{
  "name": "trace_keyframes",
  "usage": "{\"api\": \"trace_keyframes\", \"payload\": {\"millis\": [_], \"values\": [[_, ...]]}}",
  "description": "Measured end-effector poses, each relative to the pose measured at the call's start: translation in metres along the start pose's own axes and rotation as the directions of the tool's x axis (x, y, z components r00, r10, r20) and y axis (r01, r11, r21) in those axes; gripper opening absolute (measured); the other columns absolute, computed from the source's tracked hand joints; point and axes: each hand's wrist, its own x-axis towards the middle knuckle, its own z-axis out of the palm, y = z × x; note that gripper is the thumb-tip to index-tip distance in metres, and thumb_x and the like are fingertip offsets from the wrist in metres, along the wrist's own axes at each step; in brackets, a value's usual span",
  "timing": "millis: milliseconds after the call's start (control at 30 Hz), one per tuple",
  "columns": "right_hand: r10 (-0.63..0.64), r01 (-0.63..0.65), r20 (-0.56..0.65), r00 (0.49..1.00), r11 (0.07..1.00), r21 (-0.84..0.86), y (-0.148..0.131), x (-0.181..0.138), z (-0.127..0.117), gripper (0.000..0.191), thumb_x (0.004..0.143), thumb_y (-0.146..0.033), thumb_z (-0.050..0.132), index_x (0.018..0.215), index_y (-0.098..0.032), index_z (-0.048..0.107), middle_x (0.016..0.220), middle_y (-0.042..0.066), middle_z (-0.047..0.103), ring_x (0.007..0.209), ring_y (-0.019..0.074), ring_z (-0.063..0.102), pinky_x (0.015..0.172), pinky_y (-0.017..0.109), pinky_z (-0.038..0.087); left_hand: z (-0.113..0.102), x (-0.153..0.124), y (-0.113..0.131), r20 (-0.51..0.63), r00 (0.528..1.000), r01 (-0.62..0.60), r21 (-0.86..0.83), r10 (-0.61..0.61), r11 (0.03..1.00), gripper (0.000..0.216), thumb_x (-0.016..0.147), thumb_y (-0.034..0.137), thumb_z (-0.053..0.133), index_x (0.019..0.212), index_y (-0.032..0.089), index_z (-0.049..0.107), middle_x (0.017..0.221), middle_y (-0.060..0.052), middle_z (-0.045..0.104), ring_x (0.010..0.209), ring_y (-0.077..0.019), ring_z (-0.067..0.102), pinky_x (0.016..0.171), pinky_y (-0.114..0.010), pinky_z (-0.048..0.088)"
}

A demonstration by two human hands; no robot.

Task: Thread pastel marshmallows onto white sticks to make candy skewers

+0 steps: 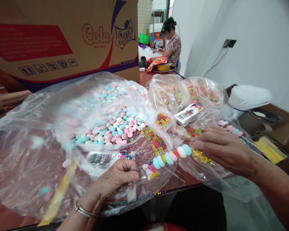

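A short row of pastel and coloured candies (172, 156) hangs tilted between my two hands, seemingly in a clear wrapper. At its lower left end the wrapper carries a printed patch (151, 170). My left hand (125, 171) pinches the wrapper beside that patch, thumb against curled fingers. At the upper right end is my right hand (223, 150), its fingers bent and pressed together by the last blue candy. The thumb and whatever those fingertips grip are hidden. Gold twist ties (202, 157) lie under the right hand. Another candy row (231, 128) rests just behind it.
A large clear bag of pink, blue and white candies (110, 128) spreads across the left. Small ring candies (154, 138) and bags of them (188, 91) lie behind. Printed packets (189, 114) sit there too. A big carton (62, 38) blocks the back left; another person (174, 48) sits beyond.
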Motion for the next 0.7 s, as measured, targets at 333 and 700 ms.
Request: {"api": "trace_keyframes", "payload": {"millis": [333, 700], "values": [[0.009, -0.011, -0.072, 0.997, 1.0, -0.026, -0.01, 0.0, 0.008, 0.023, 0.094, -0.011, 0.045, 0.11, -0.019, 0.06, 0.094, 0.007, 0.067, 0.079, 0.0173, 0.057, 0.071, 0.035, 0.042, 0.009, -0.005, 0.01, 0.006, 0.996, -0.09, 0.111, 0.09, 0.99, 0.041, 0.075, 0.048, 0.074, 0.056, 0.013, 0.063, 0.048, 0.002, 0.056, 0.046, -0.0081, 0.043, 0.049, -0.02, 0.028], [0.028, -0.033, -0.085, 0.996, 0.998, -0.059, -0.011, -0.006, 0.0, 0.022, 0.095, -0.013, 0.047, 0.11, -0.02, 0.061, 0.097, 0.007, 0.067, 0.085, 0.019, 0.062, 0.075, 0.036, 0.044, 0.005, -0.011, 0.013, 0.127, 0.982, -0.161, 0.195, 0.138, 0.967, 0.047, 0.083, 0.056, 0.063, 0.066, 0.013, 0.074, 0.062, -0.004, 0.067, 0.057, -0.0131, 0.054, 0.057, -0.022, 0.036]]}}
